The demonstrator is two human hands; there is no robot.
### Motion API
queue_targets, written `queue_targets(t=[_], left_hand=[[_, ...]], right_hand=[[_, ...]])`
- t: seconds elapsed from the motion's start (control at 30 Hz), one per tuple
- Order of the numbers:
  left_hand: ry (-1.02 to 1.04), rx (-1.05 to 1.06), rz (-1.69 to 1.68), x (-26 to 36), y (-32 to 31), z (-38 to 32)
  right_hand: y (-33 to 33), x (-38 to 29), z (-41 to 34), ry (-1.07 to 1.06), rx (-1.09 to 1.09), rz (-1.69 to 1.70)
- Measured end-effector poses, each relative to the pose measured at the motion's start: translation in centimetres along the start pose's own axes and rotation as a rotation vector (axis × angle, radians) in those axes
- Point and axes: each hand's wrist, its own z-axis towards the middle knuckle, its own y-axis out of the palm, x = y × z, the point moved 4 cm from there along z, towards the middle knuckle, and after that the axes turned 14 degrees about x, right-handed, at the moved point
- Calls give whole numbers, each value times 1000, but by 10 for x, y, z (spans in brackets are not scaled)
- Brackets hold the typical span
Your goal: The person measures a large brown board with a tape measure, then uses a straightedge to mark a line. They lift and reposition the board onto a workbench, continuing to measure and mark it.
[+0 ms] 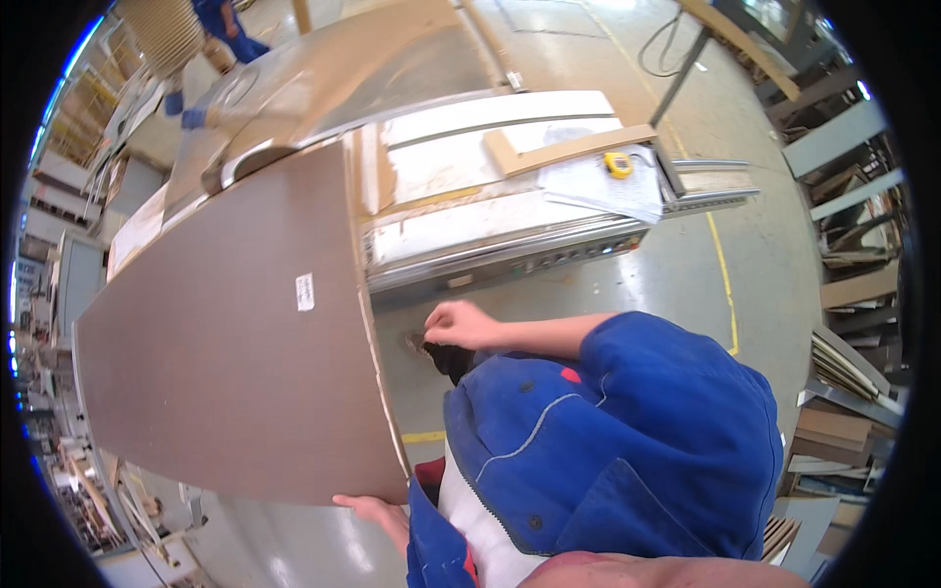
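Note:
A large brown board with a white label that bears writing lies across the panel saw, its near corner jutting out over the floor. My left hand grips the board's edge by that corner; some of its fingers are hidden. To the right of the board, my right hand hangs in the air above my dark shoe. Its fingers are curled, slightly blurred, and no object shows in them. The saw's curved guard rises at the board's far edge.
On the saw's sliding table lie an L-shaped wooden piece, papers and a yellow tape measure. Offcuts and boards stack along the right. Another person stands beyond the machine. Yellow lines mark the floor.

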Motion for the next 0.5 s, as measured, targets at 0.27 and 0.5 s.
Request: queue_targets(t=[0.27, 0.5], left_hand=[[10, 16, 7, 6, 1, 3], [67, 40, -3, -7, 2, 13]], right_hand=[[-335, 31, 52, -267, 914, -641], [-474, 113, 90, 71, 661, -978]])
